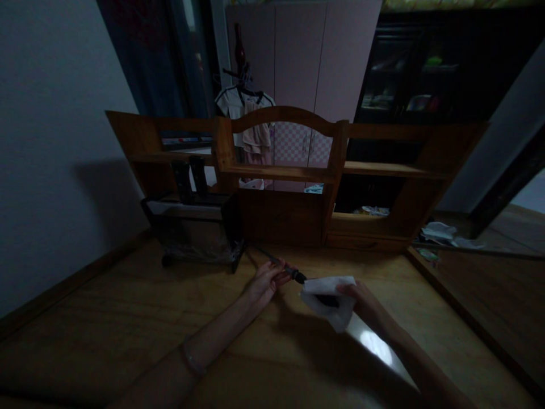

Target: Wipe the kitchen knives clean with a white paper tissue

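Observation:
My left hand (264,279) is closed around a long, thin dark rod-shaped tool (297,275), held above the wooden tabletop. Its narrow end points away toward the shelf, and a thicker black part faces my right hand. A white tissue or cloth (330,284) is pinched in my right hand (360,295). The cloth hangs around a dark piece, which looks like the tool's handle end; the dim light hides where they join. Left of my hands stands a black-framed knife rack (193,227) with two black handles (182,179) sticking up.
The wooden tabletop (204,329) lies under both arms. A wooden shelf unit (281,218) with open compartments runs along its back. A pale wall (63,170) borders the left side. Crumpled white plastic (440,232) lies beyond the right edge.

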A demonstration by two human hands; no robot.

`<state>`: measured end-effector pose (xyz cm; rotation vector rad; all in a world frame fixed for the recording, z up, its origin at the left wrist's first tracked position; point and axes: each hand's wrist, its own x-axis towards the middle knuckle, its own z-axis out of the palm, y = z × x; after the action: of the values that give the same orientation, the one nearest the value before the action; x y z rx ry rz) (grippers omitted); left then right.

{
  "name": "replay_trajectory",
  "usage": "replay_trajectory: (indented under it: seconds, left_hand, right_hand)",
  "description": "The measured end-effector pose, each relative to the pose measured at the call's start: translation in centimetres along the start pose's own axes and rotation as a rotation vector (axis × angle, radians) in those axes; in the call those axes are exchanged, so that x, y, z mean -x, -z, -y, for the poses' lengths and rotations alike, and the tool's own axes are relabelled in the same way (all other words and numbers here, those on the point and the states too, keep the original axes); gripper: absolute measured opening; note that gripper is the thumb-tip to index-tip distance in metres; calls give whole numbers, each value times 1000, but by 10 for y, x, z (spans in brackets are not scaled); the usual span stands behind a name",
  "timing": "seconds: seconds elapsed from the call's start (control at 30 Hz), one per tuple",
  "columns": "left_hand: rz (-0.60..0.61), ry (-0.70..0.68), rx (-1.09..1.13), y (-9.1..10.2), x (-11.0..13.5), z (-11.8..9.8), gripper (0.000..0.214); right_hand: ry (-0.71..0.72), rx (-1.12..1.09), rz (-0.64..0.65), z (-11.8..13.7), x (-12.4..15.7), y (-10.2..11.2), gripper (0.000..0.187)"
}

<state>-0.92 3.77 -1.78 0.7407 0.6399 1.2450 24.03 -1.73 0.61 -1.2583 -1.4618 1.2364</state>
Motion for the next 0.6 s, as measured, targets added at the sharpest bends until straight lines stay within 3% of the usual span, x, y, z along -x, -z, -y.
replay_trajectory:
  seconds: [0.17,0.4,0.6]
  left_hand:
    - [-6,26,12,-1,1,1,13]
    - [-48,39,34,4,-2,0,7]
    - [-71,93,41,2,0,-1,1]
  right_hand:
    - [46,138,-18,18,11,6,33]
    - [216,250,201,51,27,5,37]
    - [285,213,187,51,27,8,38]
